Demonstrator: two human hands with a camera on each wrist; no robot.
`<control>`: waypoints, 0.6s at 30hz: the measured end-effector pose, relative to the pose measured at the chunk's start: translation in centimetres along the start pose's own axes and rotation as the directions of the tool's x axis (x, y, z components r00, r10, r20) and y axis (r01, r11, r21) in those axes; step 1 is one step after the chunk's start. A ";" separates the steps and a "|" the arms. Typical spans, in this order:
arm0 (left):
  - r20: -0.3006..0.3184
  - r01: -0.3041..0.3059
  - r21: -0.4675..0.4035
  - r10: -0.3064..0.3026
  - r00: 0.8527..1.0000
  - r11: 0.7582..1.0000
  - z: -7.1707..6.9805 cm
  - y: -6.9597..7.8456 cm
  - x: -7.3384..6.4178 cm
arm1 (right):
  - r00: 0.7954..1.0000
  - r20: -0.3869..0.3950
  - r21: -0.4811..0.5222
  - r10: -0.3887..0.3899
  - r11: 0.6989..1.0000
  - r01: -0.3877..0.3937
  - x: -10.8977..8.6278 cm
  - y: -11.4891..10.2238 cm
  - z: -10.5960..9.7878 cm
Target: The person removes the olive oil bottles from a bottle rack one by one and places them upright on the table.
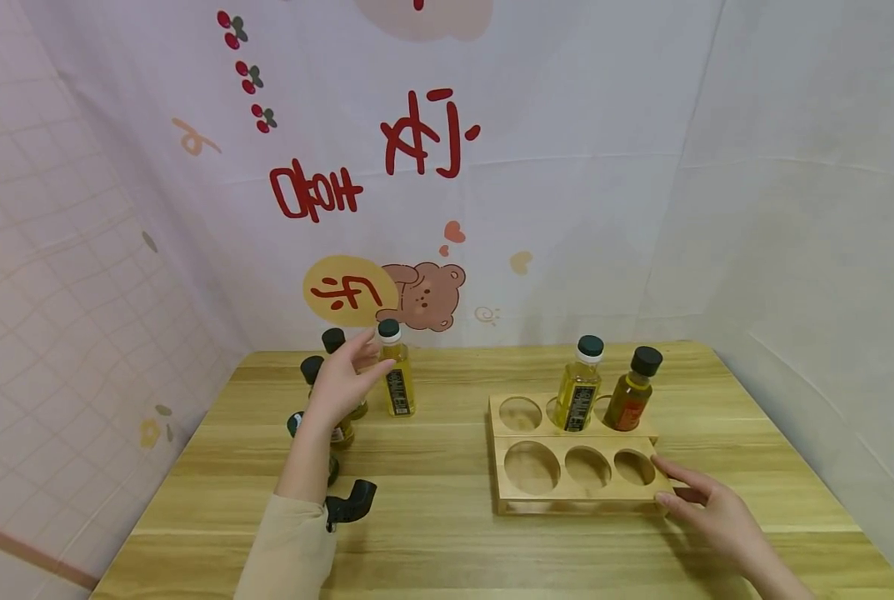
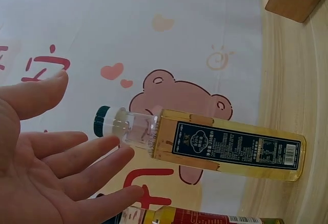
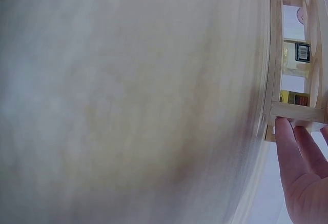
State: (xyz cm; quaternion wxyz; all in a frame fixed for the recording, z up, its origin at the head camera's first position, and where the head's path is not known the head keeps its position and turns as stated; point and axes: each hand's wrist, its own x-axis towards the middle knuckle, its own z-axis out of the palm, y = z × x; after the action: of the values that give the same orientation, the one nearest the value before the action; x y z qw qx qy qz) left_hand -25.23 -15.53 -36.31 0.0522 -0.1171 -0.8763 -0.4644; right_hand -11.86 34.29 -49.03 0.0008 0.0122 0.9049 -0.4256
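My left hand [image 1: 349, 382] reaches to the neck of a square, clear bottle of yellow oil [image 1: 399, 379] with a dark green cap. In the left wrist view its thumb and loosely bent fingers are spread apart beside the neck of that bottle; whether a fingertip touches it I cannot tell. At the right end of a two-tier wooden bottle rack [image 1: 501, 468], my right hand [image 1: 716, 508] holds the corner between thumb and fingers. The back tier bears a yellow oil bottle [image 1: 577, 392] in its middle hole and a darker, red-labelled bottle [image 1: 631, 396] in its right hole.
Several dark-capped bottles [image 1: 313, 369] stand at the left, partly hidden by my left arm. A black bent mount [image 1: 352, 504] sticks out from the left wrist. The wooden table [image 1: 432, 533] ends at a printed white cloth [image 1: 566, 208] behind.
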 end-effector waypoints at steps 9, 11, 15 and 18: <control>0.035 0.011 -0.058 -0.009 0.999 0.998 0.5 0.7 -1.2 | 1.000 -0.009 0.012 -0.009 1.000 0.009 0.0 -0.2 0.0; 0.043 -0.003 -0.066 0.006 0.999 0.998 1.0 0.6 -1.3 | 1.000 -0.011 0.011 -0.013 1.000 0.013 0.0 -0.2 0.0; 0.058 -0.032 -0.082 0.037 0.998 0.996 2.2 0.4 -1.3 | 1.000 -0.010 0.009 -0.011 1.000 0.011 0.0 -0.2 0.0; 0.068 -0.045 -0.089 0.051 0.996 0.995 3.3 0.3 -1.2 | 1.000 -0.008 0.006 -0.007 1.000 0.007 -0.1 -0.2 0.0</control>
State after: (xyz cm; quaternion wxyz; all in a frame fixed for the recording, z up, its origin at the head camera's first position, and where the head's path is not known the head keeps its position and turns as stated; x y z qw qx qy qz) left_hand -23.90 -12.85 -38.18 0.0274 -0.1564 -0.8535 -0.4964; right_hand -11.81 34.17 -48.90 -0.0042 0.0109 0.9037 -0.4281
